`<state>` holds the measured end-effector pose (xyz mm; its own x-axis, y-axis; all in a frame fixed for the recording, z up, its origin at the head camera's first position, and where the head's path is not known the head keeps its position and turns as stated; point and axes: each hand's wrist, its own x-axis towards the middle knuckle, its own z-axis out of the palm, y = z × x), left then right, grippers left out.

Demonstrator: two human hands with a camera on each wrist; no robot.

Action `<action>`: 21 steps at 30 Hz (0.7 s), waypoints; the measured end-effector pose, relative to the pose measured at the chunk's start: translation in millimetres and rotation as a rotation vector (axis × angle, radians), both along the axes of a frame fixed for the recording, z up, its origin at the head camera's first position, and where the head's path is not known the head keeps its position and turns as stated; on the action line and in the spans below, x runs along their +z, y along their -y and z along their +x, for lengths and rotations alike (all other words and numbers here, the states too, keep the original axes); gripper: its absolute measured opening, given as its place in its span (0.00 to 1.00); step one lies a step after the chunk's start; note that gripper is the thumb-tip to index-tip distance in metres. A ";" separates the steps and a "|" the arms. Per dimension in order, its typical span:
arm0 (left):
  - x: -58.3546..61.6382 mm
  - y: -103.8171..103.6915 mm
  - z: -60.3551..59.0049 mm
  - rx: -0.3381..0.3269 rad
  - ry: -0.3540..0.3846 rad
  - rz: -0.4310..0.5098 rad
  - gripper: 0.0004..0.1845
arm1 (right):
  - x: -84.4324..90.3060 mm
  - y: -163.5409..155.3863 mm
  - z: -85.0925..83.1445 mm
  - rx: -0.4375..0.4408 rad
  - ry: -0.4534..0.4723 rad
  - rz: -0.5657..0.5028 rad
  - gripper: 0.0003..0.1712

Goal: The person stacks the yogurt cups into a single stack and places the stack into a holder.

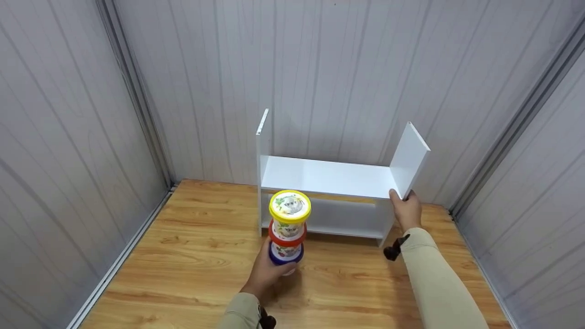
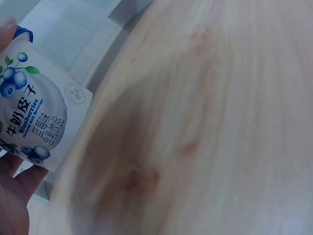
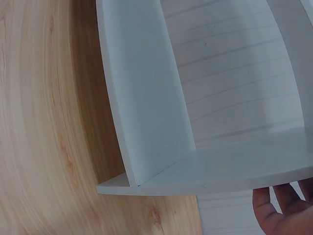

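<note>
Wood-grain floor (image 1: 183,256) meets grey panelled walls (image 1: 68,137). Left hand (image 1: 267,272) grips three stacked yogurt cups (image 1: 288,228); right hand (image 1: 406,211) holds the white shelf (image 1: 329,176) by its side panel.

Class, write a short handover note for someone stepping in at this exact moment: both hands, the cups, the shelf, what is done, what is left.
Left hand: grips the bottom, blue-lidded cup of the stack of three cups (yellow lid on top, red in the middle), held in front of the white shelf.
Right hand: holds the shelf's right side panel at its front edge.
Done: cups stacked and lifted.
Left: no cup is on the shelf yet; both levels look free.
</note>
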<state>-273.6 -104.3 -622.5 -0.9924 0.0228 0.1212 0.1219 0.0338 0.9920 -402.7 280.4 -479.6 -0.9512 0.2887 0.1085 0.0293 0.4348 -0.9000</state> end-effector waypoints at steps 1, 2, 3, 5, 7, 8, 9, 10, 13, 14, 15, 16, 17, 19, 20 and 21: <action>1.5 -0.4 -0.9 0.000 0.006 -0.003 0.57 | -0.3 0.0 0.2 0.002 0.007 -0.003 0.46; 3.3 -0.7 -1.7 0.005 0.019 -0.013 0.57 | -0.5 0.0 0.4 0.003 0.012 -0.006 0.46; 5.9 -1.3 -1.9 0.004 0.025 -0.024 0.57 | -0.5 0.1 0.6 0.004 0.017 -0.008 0.46; 10.4 -2.3 -3.3 0.000 0.027 -0.042 0.57 | -0.3 0.0 0.4 0.005 0.021 -0.014 0.46; 15.3 -3.3 -4.6 -0.010 0.024 -0.053 0.58 | 0.6 0.1 -0.1 0.004 0.028 -0.021 0.47; 17.9 -3.6 -5.2 -0.016 0.017 -0.059 0.57 | 1.1 0.3 -0.4 0.004 0.032 -0.022 0.47; 20.2 -3.8 -6.0 -0.023 0.010 -0.064 0.57 | 1.5 0.6 -0.7 0.005 0.036 -0.025 0.47; 22.1 -3.9 -7.3 -0.029 0.002 -0.066 0.56 | 1.8 0.7 -1.0 0.005 0.038 -0.029 0.47; 29.1 -4.1 -10.3 -0.045 -0.018 -0.081 0.56 | 2.4 1.6 -1.5 0.006 0.040 -0.028 0.47; 31.6 -4.4 -11.4 -0.049 -0.020 -0.082 0.56 | 2.4 1.8 -1.5 0.005 0.038 -0.028 0.47; 34.1 -4.8 -12.2 -0.050 -0.021 -0.088 0.56 | 2.4 2.1 -1.6 0.006 0.037 -0.027 0.47; 36.8 -5.2 -12.8 -0.053 -0.023 -0.091 0.57 | 2.3 2.3 -1.5 0.005 0.034 -0.025 0.46; 39.6 -5.6 -13.4 -0.053 -0.022 -0.098 0.57 | 2.3 2.8 -1.3 0.005 0.035 -0.022 0.46; 45.1 -6.7 -14.7 -0.050 -0.026 -0.109 0.58 | 2.1 3.6 -1.0 0.006 0.036 -0.015 0.46; 47.9 -7.1 -15.3 -0.048 -0.034 -0.119 0.58 | 2.0 3.8 -0.7 0.012 0.036 -0.018 0.46; 50.6 -7.4 -15.9 -0.045 -0.043 -0.126 0.58 | 2.0 4.0 -0.3 0.017 0.035 -0.018 0.45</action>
